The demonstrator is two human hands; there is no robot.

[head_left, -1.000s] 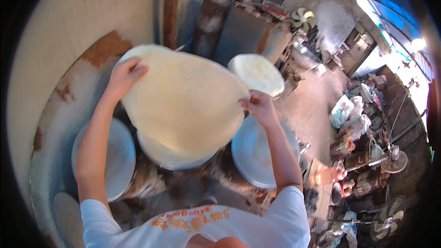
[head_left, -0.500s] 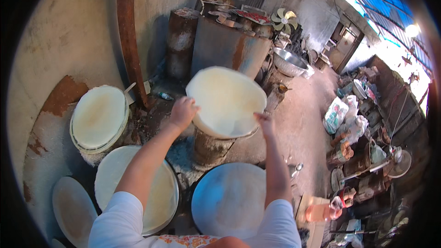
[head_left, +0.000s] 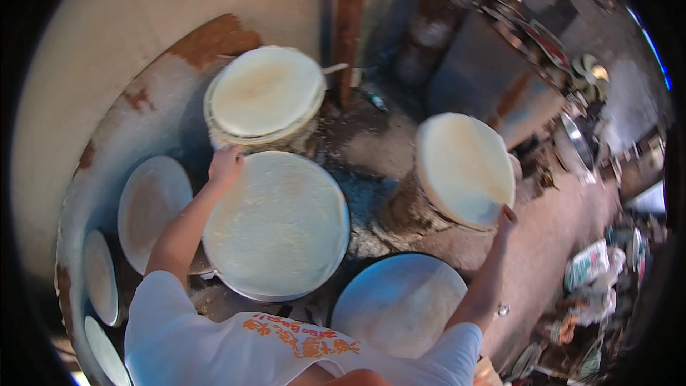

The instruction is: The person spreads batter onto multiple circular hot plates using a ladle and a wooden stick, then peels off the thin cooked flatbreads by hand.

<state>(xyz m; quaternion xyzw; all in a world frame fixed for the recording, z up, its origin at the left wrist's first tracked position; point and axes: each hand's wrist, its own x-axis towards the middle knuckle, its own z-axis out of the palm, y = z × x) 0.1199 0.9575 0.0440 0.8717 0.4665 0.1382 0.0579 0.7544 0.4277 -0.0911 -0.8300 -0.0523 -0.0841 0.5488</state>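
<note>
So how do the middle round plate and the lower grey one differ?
Surface: the middle plate carries a pale cream layer; the grey plate shows none, just grey with a bluish sheen.
Hands: the left hand is at the middle plate's rim; none is at the grey plate's.
Shared: both look round and broad.

A rust-brown upright post (head_left: 350, 21) stands by a beige plastered wall (head_left: 179, 14). To its right are a dark rusty cylindrical drum (head_left: 429, 32) and a big grey-blue boxy metal body (head_left: 482, 75), rust-streaked. Near that are a pale-yellow bladed fan (head_left: 590, 76) and a round silver basin (head_left: 577, 143); white plastic bags (head_left: 589, 264) lie heaped farther right.
</note>
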